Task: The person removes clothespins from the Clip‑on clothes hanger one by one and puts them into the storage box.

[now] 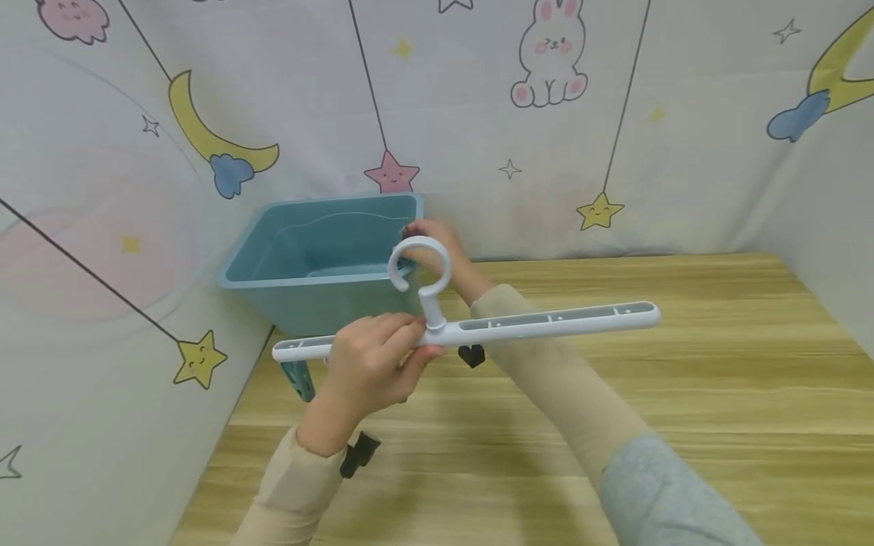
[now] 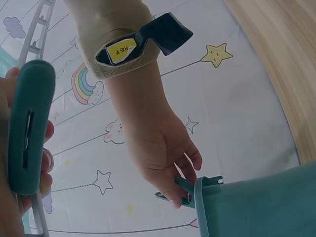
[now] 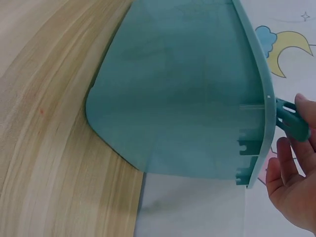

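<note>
My left hand [image 1: 375, 356] grips a white clip hanger [image 1: 560, 321] near its middle, with its open hook standing up. Below the hanger's left end hangs a teal clip [image 1: 298, 379]; a teal clip [image 2: 32, 128] is also close up in the left wrist view. My right hand [image 1: 430, 239] is behind the hook at the right rim of a teal bin [image 1: 321, 284]. Between its thumb and fingers it pinches a slotted teal clip [image 3: 294, 121], right against the rim. The hook partly covers this hand in the head view.
The bin stands at the back left of a wood-grain table [image 1: 683, 425], close to a printed curtain [image 1: 478, 136] that runs along the back and sides. Black mounts [image 1: 358, 453] are strapped at the wrists.
</note>
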Available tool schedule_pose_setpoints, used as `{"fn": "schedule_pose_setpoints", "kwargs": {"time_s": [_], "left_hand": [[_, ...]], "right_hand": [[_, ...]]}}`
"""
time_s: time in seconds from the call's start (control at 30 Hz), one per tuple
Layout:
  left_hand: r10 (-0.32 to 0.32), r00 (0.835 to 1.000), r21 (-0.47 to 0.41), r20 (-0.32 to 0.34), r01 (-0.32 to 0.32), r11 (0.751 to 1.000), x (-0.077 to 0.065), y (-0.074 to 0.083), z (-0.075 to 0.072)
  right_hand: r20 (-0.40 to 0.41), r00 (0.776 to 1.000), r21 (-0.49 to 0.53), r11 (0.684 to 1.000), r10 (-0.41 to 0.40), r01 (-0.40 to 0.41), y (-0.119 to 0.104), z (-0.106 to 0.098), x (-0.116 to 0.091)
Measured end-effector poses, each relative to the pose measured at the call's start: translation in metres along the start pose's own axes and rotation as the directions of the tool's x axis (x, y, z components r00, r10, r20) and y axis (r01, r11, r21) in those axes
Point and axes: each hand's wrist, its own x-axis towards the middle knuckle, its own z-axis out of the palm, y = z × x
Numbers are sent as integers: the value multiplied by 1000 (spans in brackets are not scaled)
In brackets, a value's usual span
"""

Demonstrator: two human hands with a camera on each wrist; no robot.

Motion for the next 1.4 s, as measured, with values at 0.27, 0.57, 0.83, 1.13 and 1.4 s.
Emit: {"fn": "schedule_pose_setpoints", "kwargs": {"time_s": [0.27, 0.57, 0.83, 1.13, 1.4], "left_hand": [[-1, 1000, 2, -12, 1, 1000, -1, 2, 5], [-12, 1000, -4, 26, 12, 1000, 0, 4, 6], [-13, 998, -2, 55, 13, 1000, 2, 5, 6], [-10, 998, 4, 58, 10, 1000, 1, 4, 6], [-10, 997, -2, 81, 10, 1000, 0, 3, 6]], "right_hand": [[53, 999, -91, 996, 1, 4, 4, -2, -8], [34, 999, 99, 995, 4, -7, 17, -33, -39], [43, 997, 204, 976, 71, -79, 25, -94, -76], [23, 1000, 186, 983, 5, -9, 20, -158, -127], [-55, 991, 192, 973, -120, 128, 15, -194, -153]]}}
